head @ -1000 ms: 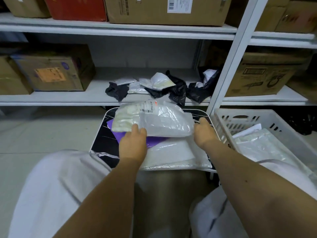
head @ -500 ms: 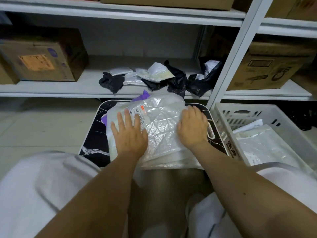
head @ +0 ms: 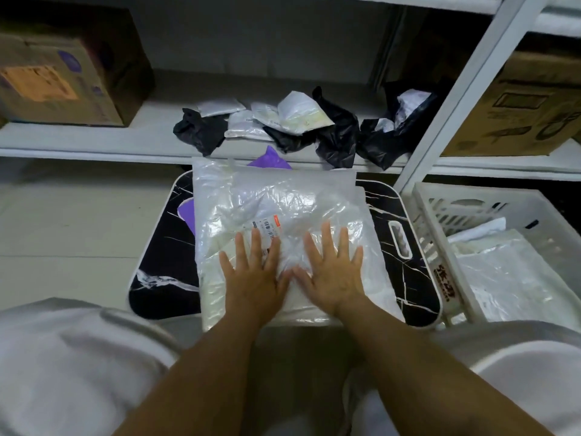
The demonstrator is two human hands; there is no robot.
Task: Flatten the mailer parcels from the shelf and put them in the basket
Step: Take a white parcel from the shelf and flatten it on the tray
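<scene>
A crinkled translucent white mailer (head: 283, 199) with a small barcode label lies spread on a black marble-patterned table (head: 163, 247). My left hand (head: 251, 275) and my right hand (head: 333, 272) press flat on its near half, side by side, fingers straight and spread. Under it lie another white mailer and a purple mailer (head: 185, 212) that sticks out at the left and far edge. Several black and white mailers (head: 292, 124) are piled on the white shelf (head: 94, 143) behind the table. The white plastic basket (head: 440, 240) at the right holds flat white mailers.
Cardboard boxes stand on the shelf at the left (head: 63, 77) and the right (head: 528, 102). A white shelf post (head: 456, 99) rises between the table and the basket. My knees in pale cloth fill the bottom corners. Tiled floor lies at the left.
The white mailer, held up by its near edge a second ago, now lies spread flat on the table. Both hands moved onto it and drew together near its middle, palms down.
</scene>
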